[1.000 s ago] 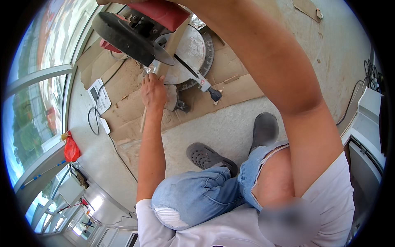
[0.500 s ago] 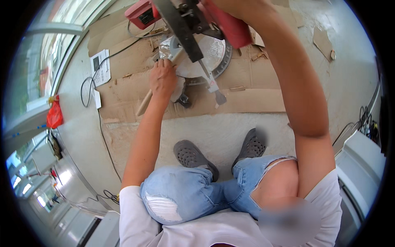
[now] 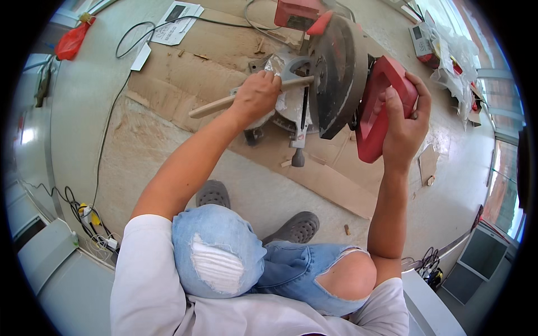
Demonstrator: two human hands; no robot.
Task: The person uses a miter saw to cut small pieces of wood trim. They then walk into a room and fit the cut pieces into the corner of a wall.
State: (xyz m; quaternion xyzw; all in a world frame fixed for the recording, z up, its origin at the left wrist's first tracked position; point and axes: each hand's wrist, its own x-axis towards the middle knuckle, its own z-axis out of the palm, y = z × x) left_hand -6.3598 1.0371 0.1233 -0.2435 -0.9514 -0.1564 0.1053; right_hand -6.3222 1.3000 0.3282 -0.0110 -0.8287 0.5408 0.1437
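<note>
My left hand (image 3: 259,96) is closed over a thin wooden strip (image 3: 216,107) that lies across the base of a miter saw. One end of the strip reaches to the dark blade guard (image 3: 335,84); the other sticks out to the left. My right hand (image 3: 406,117) wraps round the saw's red handle (image 3: 367,120), thumb on the near side. Under the saw head is the round metal table (image 3: 288,115), with a dark knob (image 3: 298,158) on its front arm. The guard hides the blade, so I cannot tell whether it spins.
Flattened cardboard (image 3: 174,84) with wood scraps lies beneath the saw. A black cable (image 3: 216,22) runs left past a printed sheet (image 3: 175,23). A red bag (image 3: 72,40) hangs at the upper left. Plastic-wrapped items (image 3: 451,61) stand far right. My shoes (image 3: 294,227) are close to the cardboard.
My view has turned, so the saw sits lower and further right in the picture. My right hand on the handle has come into sight. My left hand still holds the strip.
</note>
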